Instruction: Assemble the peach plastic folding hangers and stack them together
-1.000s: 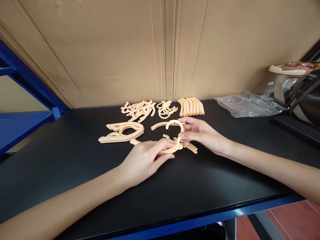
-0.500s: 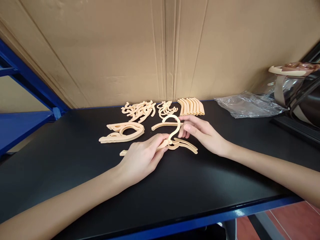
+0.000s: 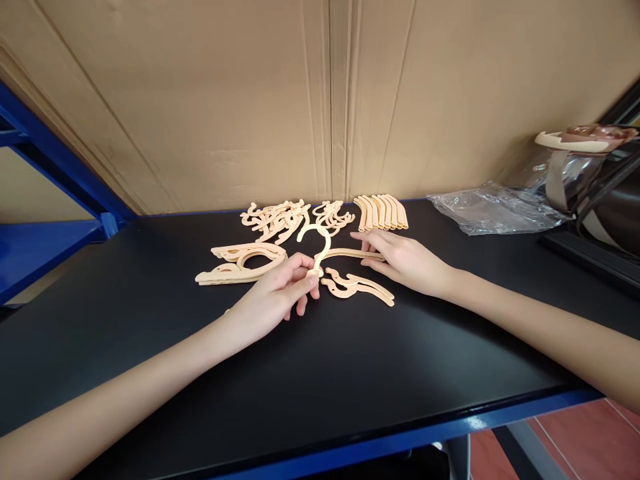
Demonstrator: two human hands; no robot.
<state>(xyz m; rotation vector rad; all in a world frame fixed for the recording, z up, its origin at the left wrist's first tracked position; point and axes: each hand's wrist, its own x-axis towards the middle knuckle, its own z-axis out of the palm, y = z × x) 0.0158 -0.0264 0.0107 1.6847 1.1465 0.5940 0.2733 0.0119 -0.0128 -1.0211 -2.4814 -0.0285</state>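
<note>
My left hand (image 3: 280, 287) is closed around the base of a cream hanger hook (image 3: 326, 243), whose curve stands up above the fingers. Any arm joined to that hook is mostly hidden under the hand. My right hand (image 3: 407, 261) has its fingers closed on the right end of a curved cream hanger arm (image 3: 345, 253), which reaches left behind the hook. Just in front of this arm lie two loose hanger arms (image 3: 363, 288) with rounded, hooked ends. Left of them, partly behind my left hand, is a stack of folded hangers (image 3: 240, 267).
Along the back of the black table (image 3: 320, 387) sit a pile of hanger arms (image 3: 277, 220), a pile of hooks (image 3: 336, 217) and a row of curved arms (image 3: 383, 213). Clear plastic bags (image 3: 500, 210) lie at right. Cardboard (image 3: 225, 100) stands behind.
My left hand has moved left with the hook, uncovering the inner ends of the two loose arms. My right hand has left the hook's side and closed on the curved arm.
</note>
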